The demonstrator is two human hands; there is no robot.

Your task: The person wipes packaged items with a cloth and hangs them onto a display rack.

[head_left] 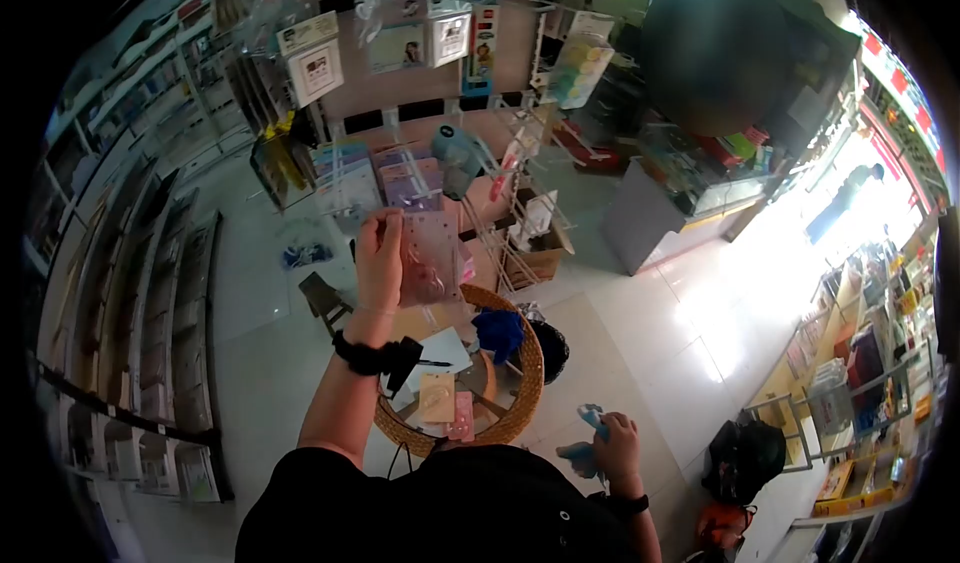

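My left hand [379,259] is stretched up and forward, its fingers closed on the edge of a pink transparent packet [431,260]. Just behind that packet, purple and pink packets [411,182] hang on the display rack. Low on the right, my right hand [617,445] is closed round a soft-looking light blue item [591,421], perhaps a cloth; its kind is unclear. Below my left forearm, a round wicker-rimmed table [534,368] bears a yellow packet [436,397], a pink packet [460,418], white paper [443,351], a dark pen [434,364] and blue cloth [498,334].
Hooks hold more packaged goods [312,68] on the wall ahead. A cardboard box [537,263] stands under the rack, and a black bin [551,353] beside the table. Shelves [160,333] line the left. A counter [650,213], a backpack [745,460] and a distant person [846,203] are on the right.
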